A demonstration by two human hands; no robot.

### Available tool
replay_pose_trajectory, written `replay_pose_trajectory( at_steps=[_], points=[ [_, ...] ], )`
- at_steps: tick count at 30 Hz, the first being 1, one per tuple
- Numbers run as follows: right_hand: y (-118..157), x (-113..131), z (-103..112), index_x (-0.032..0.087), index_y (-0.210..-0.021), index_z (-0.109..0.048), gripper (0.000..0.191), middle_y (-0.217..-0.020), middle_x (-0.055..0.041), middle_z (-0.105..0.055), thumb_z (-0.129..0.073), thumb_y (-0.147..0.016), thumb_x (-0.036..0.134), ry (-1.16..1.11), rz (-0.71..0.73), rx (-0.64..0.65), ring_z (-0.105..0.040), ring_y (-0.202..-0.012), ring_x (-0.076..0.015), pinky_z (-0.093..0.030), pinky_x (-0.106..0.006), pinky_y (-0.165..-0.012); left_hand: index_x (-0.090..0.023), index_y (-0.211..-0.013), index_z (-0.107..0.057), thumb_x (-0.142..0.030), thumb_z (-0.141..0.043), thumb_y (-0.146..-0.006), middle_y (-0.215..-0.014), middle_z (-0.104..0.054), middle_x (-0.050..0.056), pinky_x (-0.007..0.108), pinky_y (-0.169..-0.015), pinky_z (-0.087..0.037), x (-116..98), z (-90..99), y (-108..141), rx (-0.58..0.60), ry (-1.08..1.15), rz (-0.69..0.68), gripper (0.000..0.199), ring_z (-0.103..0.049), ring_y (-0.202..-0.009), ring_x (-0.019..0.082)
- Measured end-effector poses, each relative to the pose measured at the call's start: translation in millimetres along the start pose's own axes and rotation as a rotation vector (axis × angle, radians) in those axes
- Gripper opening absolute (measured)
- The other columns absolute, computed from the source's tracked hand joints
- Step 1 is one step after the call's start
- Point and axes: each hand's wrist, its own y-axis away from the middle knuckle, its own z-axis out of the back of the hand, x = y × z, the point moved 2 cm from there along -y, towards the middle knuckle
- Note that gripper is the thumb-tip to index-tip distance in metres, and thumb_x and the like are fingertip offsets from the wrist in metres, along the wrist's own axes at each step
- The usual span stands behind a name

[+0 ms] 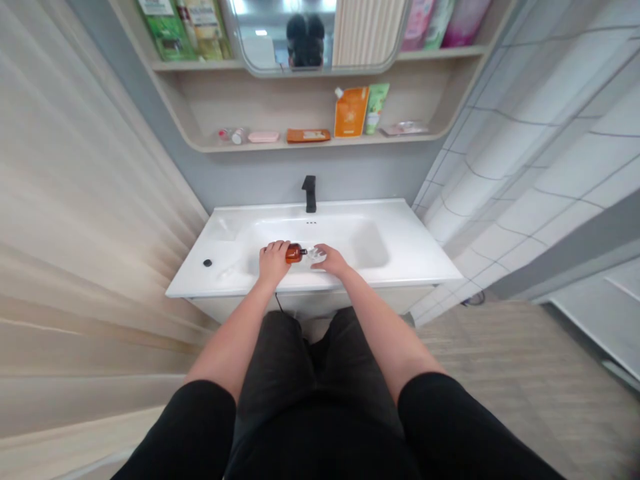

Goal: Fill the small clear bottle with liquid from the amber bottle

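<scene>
1. Nearest are the person's dark shorts (310,373) and two black sleeves (190,427), one on each upper arm, with both forearms reaching forward to the basin.
2. The left hand (273,261) is curled over the near-left end of one amber bottle (295,253). Its fingers (273,247) are closed around the bottle and have hold of it.
3. The bottle lies on its side above the basin, its long axis running left to right. Its black neck (304,252) points right, toward one small transparent piece (315,253).
4. The right hand (330,260) is at that piece, with its fingers (320,252) bent and touching it. I cannot tell whether they grip it. The bottle neck and the piece are just beside each other.
5. Both hands are over the white basin (320,230), set in a white vanity top (395,247). One small black round plug (207,263) sits on the top's left side.
6. Farther on stands one black faucet (309,193).
7. Farthest is a shelf (320,143) holding seven items, including one orange pouch (351,111) and one green tube (376,109). Above it is a mirror (305,40), with more packages on either side.
</scene>
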Motion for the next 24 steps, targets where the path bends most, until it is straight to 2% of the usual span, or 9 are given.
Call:
replay_pose_trajectory(
  at_steps=[24],
  points=[
    [0.7, -0.8, -0.3, 0.026, -0.137, -0.075, 0.079, -0.125, -0.0049, -0.081, -0.104, -0.063, 0.026, 0.014, -0.005, -0.002, -0.076, -0.112, -0.0278, -0.060, -0.044, -0.109, -0.026, -0.155, -0.063, -0.022, -0.067, -0.095, -0.152, -0.070, 0.016, 0.053, -0.114, -0.043, 1.3, -1.0, 0.0, -0.025, 0.019, -0.009, 0.060, -0.061, -0.139, 0.038]
  ],
)
